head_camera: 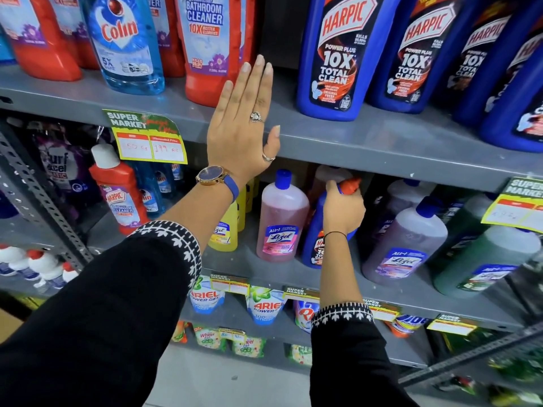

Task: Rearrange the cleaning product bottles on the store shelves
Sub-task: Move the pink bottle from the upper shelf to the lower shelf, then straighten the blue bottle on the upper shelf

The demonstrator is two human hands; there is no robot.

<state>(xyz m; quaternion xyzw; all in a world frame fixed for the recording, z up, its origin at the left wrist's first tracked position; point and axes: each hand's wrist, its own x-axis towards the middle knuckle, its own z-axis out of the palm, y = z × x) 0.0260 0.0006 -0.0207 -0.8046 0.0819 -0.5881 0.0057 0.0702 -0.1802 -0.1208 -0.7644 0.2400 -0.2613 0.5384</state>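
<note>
My right hand (pixel 342 211) is shut around the neck of a blue Harpic bottle with a red cap (pixel 313 245), which stands on the middle shelf between a pink Lizol bottle (pixel 280 221) and a purple Lizol bottle (pixel 407 245). My left hand (pixel 244 124) is flat and open, fingers apart, against the front edge of the upper shelf (pixel 367 142), just right of a red Harpic bathroom cleaner bottle (pixel 211 45). Large blue Harpic bottles (pixel 338 57) stand in a row on the upper shelf to the right.
A blue Colin bottle (pixel 123 45) and more red bottles stand upper left. A yellow price tag (pixel 147 139) hangs from the upper shelf edge. A small red Harpic bottle (pixel 120 192), yellow Lizol (pixel 224 230) and green bottles (pixel 484 259) share the middle shelf. Ariel pouches (pixel 264 306) hang below.
</note>
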